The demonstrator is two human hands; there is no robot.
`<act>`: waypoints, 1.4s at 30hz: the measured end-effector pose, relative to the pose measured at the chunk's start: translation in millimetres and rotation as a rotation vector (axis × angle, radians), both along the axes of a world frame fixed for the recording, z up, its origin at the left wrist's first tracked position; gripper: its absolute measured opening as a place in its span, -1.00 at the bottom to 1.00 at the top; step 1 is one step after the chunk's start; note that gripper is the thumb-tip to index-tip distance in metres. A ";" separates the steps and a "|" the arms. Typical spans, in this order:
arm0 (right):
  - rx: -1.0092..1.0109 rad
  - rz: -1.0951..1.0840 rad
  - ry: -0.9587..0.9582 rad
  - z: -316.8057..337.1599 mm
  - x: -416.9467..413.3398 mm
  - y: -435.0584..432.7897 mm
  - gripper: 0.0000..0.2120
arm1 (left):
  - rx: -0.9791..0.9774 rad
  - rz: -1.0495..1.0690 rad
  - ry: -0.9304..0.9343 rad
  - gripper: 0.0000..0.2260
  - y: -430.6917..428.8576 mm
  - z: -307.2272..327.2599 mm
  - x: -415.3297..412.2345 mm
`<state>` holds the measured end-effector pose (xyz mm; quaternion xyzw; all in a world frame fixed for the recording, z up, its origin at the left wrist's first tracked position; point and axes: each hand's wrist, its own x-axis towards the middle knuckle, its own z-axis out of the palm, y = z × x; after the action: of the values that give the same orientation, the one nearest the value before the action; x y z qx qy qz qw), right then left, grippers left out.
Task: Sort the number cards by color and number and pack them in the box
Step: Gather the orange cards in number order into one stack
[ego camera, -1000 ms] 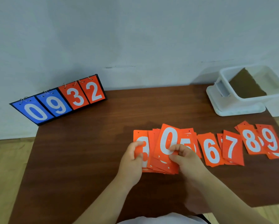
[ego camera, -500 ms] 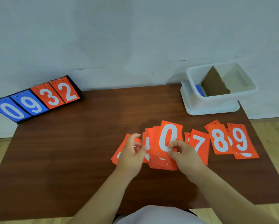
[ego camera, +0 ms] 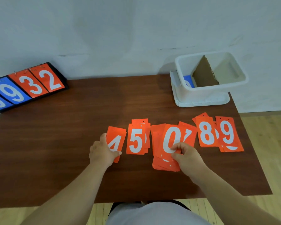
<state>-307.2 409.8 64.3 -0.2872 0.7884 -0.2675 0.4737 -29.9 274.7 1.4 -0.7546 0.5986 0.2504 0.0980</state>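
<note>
Six orange piles lie near: 4 pile (ego camera: 116,140), 5 pile (ego camera: 135,140), 0 stack (ego camera: 169,138), 7 pile (ego camera: 187,132), 8 pile (ego camera: 205,135), 9 pile (ego camera: 228,135). The left hand (ego camera: 100,151) grips the 4 pile, newly spread leftward; the right hand (ego camera: 187,155) pinches the 0 stack. One box (ego camera: 201,88) stands far right.

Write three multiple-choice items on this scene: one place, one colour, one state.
1. Where on the table does the white box stand? A far right corner; B near left corner; C centre.
2. What colour is the card inside it? A orange; B blue; C green.
3. What does the right hand do? A lies flat on bare wood; B pinches the 0 card; C reaches into the box.

1 A: it fills the far right corner.
2 B: blue shows beside the cardboard divider.
3 B: its fingers curl on the 0.
</note>
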 end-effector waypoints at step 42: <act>-0.116 -0.357 -0.148 18.4 45.4 -43.2 -0.78 | -0.040 -0.035 0.820 -0.52 -1.0 54.0 -44.8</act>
<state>-261.8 366.6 82.6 -0.1492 0.7730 -0.4126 0.4583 -74.7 273.7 55.4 -0.5835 0.6055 0.5172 -0.1590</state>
